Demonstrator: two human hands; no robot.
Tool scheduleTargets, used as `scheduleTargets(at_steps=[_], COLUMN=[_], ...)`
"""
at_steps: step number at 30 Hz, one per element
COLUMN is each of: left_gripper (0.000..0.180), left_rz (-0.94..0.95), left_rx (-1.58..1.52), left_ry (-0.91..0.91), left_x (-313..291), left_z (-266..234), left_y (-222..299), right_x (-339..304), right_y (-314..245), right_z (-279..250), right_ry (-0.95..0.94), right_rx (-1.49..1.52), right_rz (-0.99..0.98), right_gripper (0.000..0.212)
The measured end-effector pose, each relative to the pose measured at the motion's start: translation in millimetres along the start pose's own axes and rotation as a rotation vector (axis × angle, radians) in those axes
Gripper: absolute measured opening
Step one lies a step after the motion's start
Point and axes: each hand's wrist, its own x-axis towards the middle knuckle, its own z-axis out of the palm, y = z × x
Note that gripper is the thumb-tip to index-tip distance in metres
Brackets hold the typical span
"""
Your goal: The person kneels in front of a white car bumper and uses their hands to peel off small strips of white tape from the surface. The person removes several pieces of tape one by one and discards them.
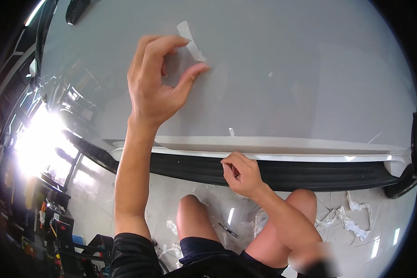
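Observation:
A large grey vehicle body panel [282, 106] fills the view ahead of me. On its upper part clings a short white strip [197, 53], like tape or film. My left hand [155, 81] is raised against it with thumb and fingers spread apart; the index fingertip overlaps the strip's left edge, and whether it touches cannot be told. Lower down, my right hand [244, 176] is curled closed in front of the black side step [324, 173], just below the white sill edge [306, 156]. Anything inside its fingers is hidden. One small white scrap [231, 132] sticks low on the panel.
Crumpled white strips [356, 224] lie on the tiled floor at right, with more by my legs. A thin dark tool [228, 230] lies between my knees. At lower left stands a dark rack [99, 245] with tools and supplies near it.

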Motion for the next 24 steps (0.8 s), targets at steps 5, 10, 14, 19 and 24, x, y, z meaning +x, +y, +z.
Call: scheduleTargets(at_steps=[5, 10, 14, 19, 24], left_gripper=[0.047, 0.041, 0.037, 0.034, 0.031], left_rz=[-0.001, -0.125, 0.026, 0.076, 0.082], left_rx=[0.028, -0.002, 0.097, 0.152, 0.230], left_ry=[0.012, 0.076, 0.175, 0.199, 0.314], left_x=[-2.2, 2.6, -7.5, -15.0, -13.3], left_z=[3.8, 13.8, 30.6, 38.8, 48.3], left_y=[-0.8, 3.6, -8.4, -9.9, -8.5], right_x=[-1.2, 7.7, 11.8, 11.4, 9.2], right_y=[-3.1, 0.7, 0.1, -0.5, 4.2], right_z=[3.9, -1.3, -4.4, -5.6, -1.4], right_ry=[-0.027, 0.015, 0.025, 0.024, -0.010], right_rx=[-0.007, -0.005, 0.003, -0.005, 0.001], right_rz=[0.003, 0.000, -0.002, -0.015, -0.036], right_gripper=[0.010, 0.010, 0.011, 0.011, 0.014])
